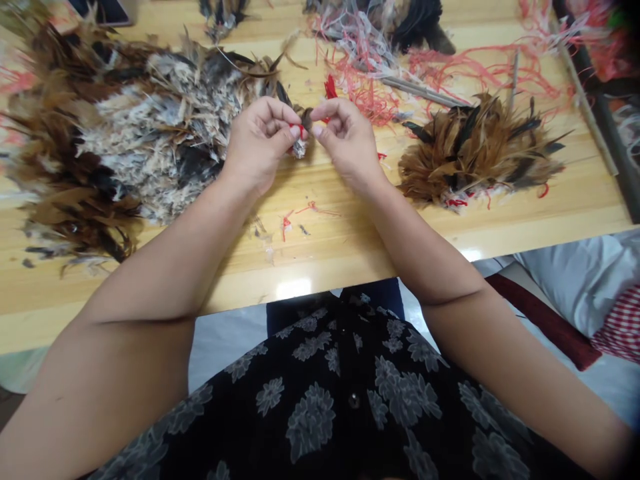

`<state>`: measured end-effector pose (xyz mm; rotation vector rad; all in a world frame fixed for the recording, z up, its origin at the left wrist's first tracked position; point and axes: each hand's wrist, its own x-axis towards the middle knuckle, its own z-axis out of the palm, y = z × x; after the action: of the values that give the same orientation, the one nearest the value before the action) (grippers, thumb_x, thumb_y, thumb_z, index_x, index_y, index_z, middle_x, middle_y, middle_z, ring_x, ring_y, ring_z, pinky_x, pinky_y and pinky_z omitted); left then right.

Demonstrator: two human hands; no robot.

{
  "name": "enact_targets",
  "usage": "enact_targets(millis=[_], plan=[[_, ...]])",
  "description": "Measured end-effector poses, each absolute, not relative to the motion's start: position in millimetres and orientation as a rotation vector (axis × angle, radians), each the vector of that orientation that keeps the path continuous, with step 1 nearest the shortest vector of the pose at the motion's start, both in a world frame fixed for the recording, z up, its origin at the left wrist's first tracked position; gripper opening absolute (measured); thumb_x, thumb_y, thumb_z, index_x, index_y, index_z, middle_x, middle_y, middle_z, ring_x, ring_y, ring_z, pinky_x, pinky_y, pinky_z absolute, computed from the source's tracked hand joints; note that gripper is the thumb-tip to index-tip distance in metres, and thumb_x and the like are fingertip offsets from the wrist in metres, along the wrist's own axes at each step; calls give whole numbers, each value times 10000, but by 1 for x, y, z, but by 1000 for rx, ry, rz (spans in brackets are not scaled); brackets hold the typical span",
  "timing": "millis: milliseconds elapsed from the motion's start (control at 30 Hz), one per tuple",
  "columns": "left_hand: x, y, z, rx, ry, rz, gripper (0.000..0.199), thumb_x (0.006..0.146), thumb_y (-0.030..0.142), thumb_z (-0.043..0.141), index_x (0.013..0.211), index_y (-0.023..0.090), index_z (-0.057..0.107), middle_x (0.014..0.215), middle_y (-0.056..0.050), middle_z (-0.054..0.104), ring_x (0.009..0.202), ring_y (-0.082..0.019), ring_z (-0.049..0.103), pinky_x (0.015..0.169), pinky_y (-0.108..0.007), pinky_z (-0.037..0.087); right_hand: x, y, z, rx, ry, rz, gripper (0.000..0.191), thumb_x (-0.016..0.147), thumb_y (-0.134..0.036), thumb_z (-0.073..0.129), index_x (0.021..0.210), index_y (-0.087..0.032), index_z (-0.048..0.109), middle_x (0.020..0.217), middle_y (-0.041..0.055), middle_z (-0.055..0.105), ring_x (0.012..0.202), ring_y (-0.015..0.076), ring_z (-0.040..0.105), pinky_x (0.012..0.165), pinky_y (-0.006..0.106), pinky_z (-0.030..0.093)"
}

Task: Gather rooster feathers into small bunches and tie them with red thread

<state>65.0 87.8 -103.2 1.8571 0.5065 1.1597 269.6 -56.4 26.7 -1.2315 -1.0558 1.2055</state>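
Note:
Over the wooden table [320,240], my left hand [263,137] pinches a small feather bundle [299,148] with red string round its base. Its dark feathers show between my two hands. My right hand [350,137] is just beside it with thumb and forefinger pinched together, red string showing near the fingers; whether the string is gripped is too small to tell. A large heap of brown and whitish feathers [155,127] lies to the left of my left hand. Right of my right hand lies a pile of brown feathers [475,153].
Tangled red and white string [365,73] lies at the back, with dark feathers [420,23] beside it. Red string scraps [286,225] lie near the front. A dark bar [605,127] runs along the right side. A dark flat object [105,10] sits at the back left.

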Motion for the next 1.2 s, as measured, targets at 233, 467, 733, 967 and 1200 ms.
enact_targets(millis=[233,467,733,967,1200], plan=[[78,70,-92,1567,583,1255,760,869,844,1220,1033,311,704,844,24,688,745,-220,771,696,-363,664,273,-53,31,-1455,-1613,779,273,1070,-156,786,989,-350,612,1315,58,813,1123,246,684,1135,367,617],[81,78,-103,1582,544,1270,616,992,714,1199,1068,282,767,819,36,693,722,-205,786,766,-359,729,274,-56,37,-1551,-1699,709,312,1120,-138,748,962,-334,564,1313,71,800,1278,262,705,1242,366,576],[80,54,-87,1586,543,1189,472,1076,598,1159,1150,313,791,910,0,789,868,-291,894,895,-455,793,279,-50,30,-1569,-1738,697,214,1116,-416,768,993,-383,597,1029,112,694,1379,366,618,1225,472,573],[81,47,-76,1578,517,1176,572,1013,659,1193,1106,301,757,895,12,804,815,-274,884,844,-435,801,277,-45,24,-1510,-1791,741,390,1093,-372,775,952,-367,412,1261,136,738,1375,343,568,1247,433,531],[87,37,-70,1544,546,1198,564,1066,692,1144,1123,317,726,917,-4,771,987,-337,936,941,-498,809,281,-48,33,-1525,-1882,694,318,1094,-217,553,923,-375,336,1443,130,802,1391,346,630,1341,470,539]])
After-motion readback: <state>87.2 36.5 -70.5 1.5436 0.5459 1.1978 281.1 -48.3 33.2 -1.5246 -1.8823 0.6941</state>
